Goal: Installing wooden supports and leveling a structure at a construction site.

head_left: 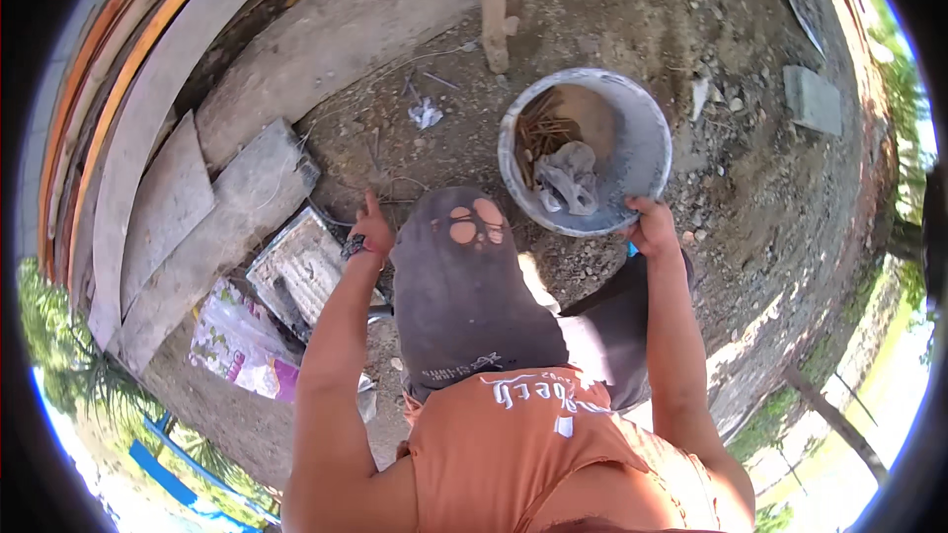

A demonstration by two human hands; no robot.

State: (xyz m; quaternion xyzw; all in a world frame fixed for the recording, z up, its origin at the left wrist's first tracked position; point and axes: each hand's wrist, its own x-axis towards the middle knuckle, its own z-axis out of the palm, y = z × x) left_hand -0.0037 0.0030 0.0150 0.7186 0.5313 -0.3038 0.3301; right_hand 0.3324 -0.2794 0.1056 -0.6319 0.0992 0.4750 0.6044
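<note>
My right hand (pixel 652 227) grips the near rim of a round grey bucket (pixel 642 128), which tilts so that its inside shows. In it lie a bundle of thin brown sticks (pixel 546 128) and a crumpled, pale plastic bag (pixel 568 181). My left hand (pixel 370 229) is beside my bent knee, its index finger stretched out over the dirt and nothing visible in it. Close to that hand are thin wires (pixel 395 190) on the ground and a dirty, pale rectangular panel (pixel 306 271).
Long boards (pixel 336 30) and grey slabs (pixel 262 173) lie on the left. A wooden post (pixel 491 10) stands ahead, with white scrap (pixel 426 114) nearby. A printed plastic sack (pixel 237 341) rests at lower left; a concrete block (pixel 813 99) sits far right.
</note>
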